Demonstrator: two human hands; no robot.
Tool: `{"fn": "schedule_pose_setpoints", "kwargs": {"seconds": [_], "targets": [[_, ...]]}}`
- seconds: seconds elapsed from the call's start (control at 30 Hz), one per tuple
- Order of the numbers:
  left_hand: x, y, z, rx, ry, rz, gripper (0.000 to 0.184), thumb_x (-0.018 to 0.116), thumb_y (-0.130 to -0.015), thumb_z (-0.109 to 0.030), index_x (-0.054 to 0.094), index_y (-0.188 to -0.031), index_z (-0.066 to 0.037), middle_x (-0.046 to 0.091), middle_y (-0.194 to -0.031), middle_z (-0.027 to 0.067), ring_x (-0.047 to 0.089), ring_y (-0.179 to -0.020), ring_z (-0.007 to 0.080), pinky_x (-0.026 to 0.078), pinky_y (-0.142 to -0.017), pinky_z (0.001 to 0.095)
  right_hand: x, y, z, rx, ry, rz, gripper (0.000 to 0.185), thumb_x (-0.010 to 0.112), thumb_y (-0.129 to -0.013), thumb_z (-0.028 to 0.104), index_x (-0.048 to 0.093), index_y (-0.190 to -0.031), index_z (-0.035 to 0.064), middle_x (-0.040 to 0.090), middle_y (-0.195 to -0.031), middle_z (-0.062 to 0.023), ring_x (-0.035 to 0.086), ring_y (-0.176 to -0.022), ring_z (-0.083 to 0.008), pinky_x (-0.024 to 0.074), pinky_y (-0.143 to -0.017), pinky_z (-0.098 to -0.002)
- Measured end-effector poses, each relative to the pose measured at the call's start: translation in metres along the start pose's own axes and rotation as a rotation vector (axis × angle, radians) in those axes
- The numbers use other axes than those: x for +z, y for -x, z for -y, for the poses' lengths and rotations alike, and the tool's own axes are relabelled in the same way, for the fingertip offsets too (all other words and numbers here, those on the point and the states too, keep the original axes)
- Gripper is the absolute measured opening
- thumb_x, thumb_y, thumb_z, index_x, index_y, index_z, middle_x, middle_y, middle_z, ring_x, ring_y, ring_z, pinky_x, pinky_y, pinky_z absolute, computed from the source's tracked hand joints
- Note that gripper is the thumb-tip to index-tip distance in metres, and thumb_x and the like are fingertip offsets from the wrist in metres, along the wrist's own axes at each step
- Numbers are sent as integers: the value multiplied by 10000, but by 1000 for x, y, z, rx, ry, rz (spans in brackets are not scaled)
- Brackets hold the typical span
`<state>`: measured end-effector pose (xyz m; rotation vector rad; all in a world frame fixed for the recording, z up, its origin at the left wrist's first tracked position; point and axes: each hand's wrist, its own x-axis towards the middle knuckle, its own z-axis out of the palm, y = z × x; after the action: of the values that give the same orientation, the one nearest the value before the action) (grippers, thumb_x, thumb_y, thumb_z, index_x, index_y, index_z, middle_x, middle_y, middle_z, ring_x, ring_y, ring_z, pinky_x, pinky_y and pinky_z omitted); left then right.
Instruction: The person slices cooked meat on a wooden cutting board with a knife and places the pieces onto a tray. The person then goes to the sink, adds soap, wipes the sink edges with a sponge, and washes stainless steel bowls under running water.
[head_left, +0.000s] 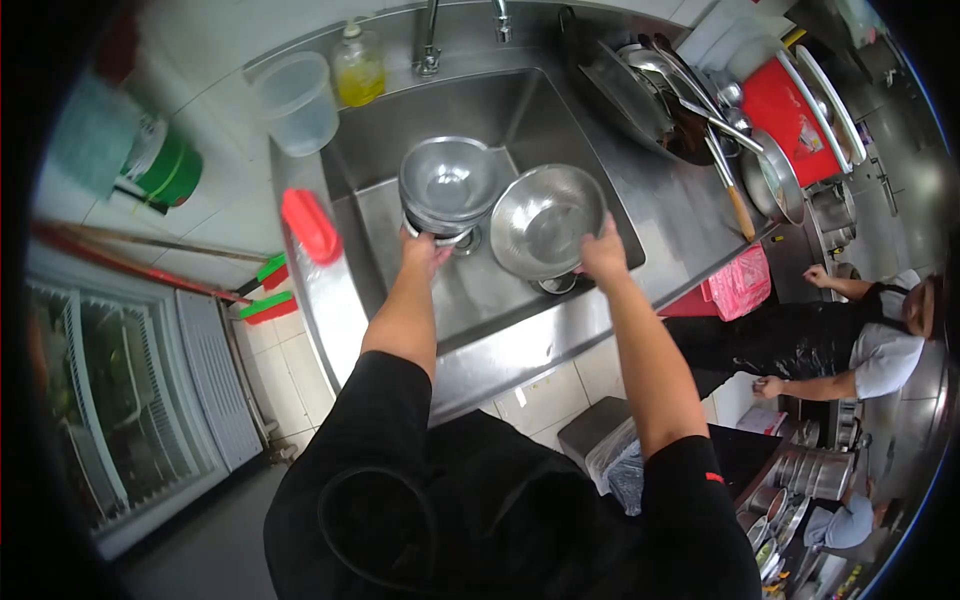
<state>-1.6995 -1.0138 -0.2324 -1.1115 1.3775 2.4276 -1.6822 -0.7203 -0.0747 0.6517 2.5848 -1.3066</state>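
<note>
Here, the left hand (428,254) grips metal bowls (449,182) already stacked, over the sink (430,116). The right hand (605,256) clasps a wide bowl (545,222), unstacked.

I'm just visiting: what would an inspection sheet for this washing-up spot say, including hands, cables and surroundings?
Surface: steel counter around a sink; shiny.
Job's things: stack of metal bowls and wide metal bowl, side by side over the sink.
Clutter: piled pans right; clear tub, yellow soap bottle and red plastic item left.
Hands: left hand grips the stack's rim; right hand, the wide bowl's.
Cables: nothing seen.
Surroundings: co-worker right, glass-fronted cabinet left.
</note>
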Motion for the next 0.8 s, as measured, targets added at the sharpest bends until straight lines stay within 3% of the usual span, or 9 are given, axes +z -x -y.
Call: {"fn": "schedule_pose_setpoints", "kwargs": {"seconds": [0.23,0.37,0.43,0.5,0.57,0.6,0.63,0.7,0.8], "targets": [[-39,-72,76,-266,49,-230,589,634,-948,-188,291,-1420,-266,601,-1237,116,679,-933,323,557,-755,447,93,-73,-58,367,148,179,638,603,-897,199,389,-1460,-12,704,-1035,-229,719,-817,-313,549,-861,-409],[-61,-67,85,-186,-70,-181,539,635,-932,-174,361,-1396,-204,607,-1204,117,678,-923,309,573,-773,467,125,-87,-104,-148,1037,507,556,537,-951,422,632,-1245,-39,644,-1203,-271,601,-1193,-353,380,-1102,-482],[-70,-71,86,-77,-42,-120,494,636,-919,-161,431,-1368,-157,616,-1169,116,678,-918,294,586,-776,473,128,-80,-99,-205,966,479,566,474,-969,483,660,-1220,11,622,-1254,-242,563,-1235,-345,428,-1053,-467],[-127,-146,117,-277,-174,-5,438,571,-954,-189,467,-1373,-114,570,-1280,116,631,-1076,342,550,-864,468,97,-41,-28,-46,545,327,350,664,-841,275,707,-1091,34,692,-1115,-205,672,-1061,-332,537,-912,-439],[-123,-140,90,-253,-160,401,426,540,-979,-120,463,-1383,-6,566,-1236,153,603,-1096,316,552,-930,422,99,-34,-58,-385,401,266,326,679,-833,251,690,-1062,19,696,-1040,-220,675,-1003,-364,542,-860,-462],[-115,-139,75,-386,-257,266,488,584,-981,-252,462,-1378,5,539,-1266,157,578,-1116,301,535,-950,410,71,3,-30,-413,210,77,338,685,-834,251,669,-1064,5,695,-991,-229,672,-967,-393,538,-844,-475],[-107,-135,56,-334,-543,187,566,641,-935,-303,442,-1378,-12,538,-1234,166,570,-1052,322,531,-840,452,53,25,-29,-418,293,223,487,673,-849,229,537,-1277,40,666,-1068,-243,635,-1064,-394,514,-929,-466],[-93,-122,15,-319,-1129,5,736,757,-844,-405,402,-1378,-45,534,-1169,183,555,-924,366,524,-620,537,10,91,-46,-585,131,143,343,661,-851,216,581,-1118,17,669,-913,-225,649,-908,-427,526,-808,-489],[-42,-99,-47,104,-1278,114,424,610,-889,-191,467,-1258,-37,552,-895,139,542,-650,287,467,-473,417,-73,202,-94,-483,75,95,186,643,-840,195,637,-897,19,669,-847,-210,653,-840,-399,512,-747,-481]]}}
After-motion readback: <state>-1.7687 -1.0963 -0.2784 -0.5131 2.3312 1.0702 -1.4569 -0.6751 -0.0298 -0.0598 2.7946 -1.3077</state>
